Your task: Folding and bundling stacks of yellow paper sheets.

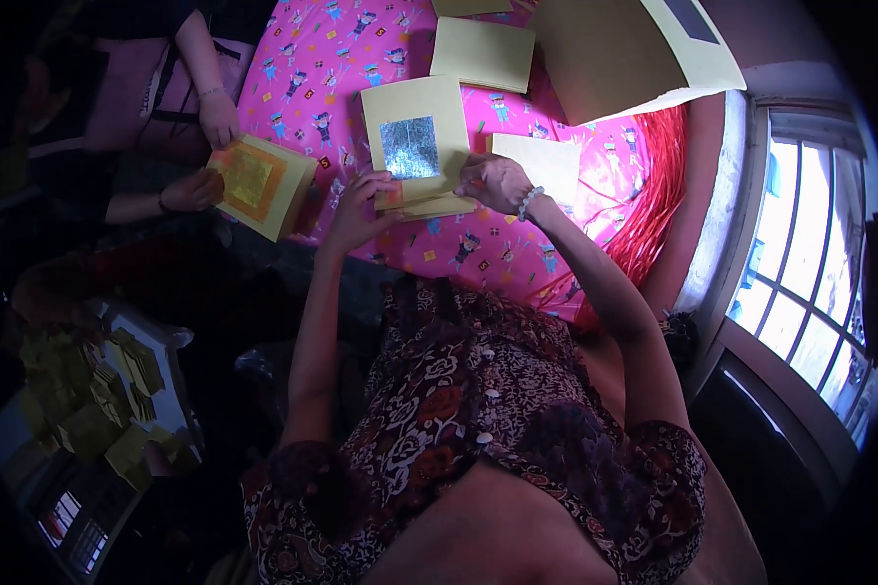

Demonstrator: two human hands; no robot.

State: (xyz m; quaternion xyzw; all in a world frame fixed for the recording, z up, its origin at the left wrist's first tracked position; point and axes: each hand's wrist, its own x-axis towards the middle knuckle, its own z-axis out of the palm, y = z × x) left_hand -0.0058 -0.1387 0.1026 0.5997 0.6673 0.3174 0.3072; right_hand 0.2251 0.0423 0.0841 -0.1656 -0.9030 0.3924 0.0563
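A stack of pale yellow paper sheets [419,99] lies in front of me, its top sheet bearing a square of silver foil [411,148]. My left hand [364,208] holds the stack's lower left edge, fingertips on top near the foil and thumb low at the front. On the lower right edge, my right hand [498,183] is closed with bent fingers at the paper; a pale beaded bracelet circles that wrist. The lower edges of the sheets sit slightly uneven between my hands. How many sheets each hand grips is hidden.
A pink patterned cloth [302,88] covers the table. More yellow paper stacks [483,54] lie beyond and to the right, near a large cardboard box [615,58] and red strands [661,185]. At left, another person's hands [193,189] hold yellow paper with an orange-gold square [248,181].
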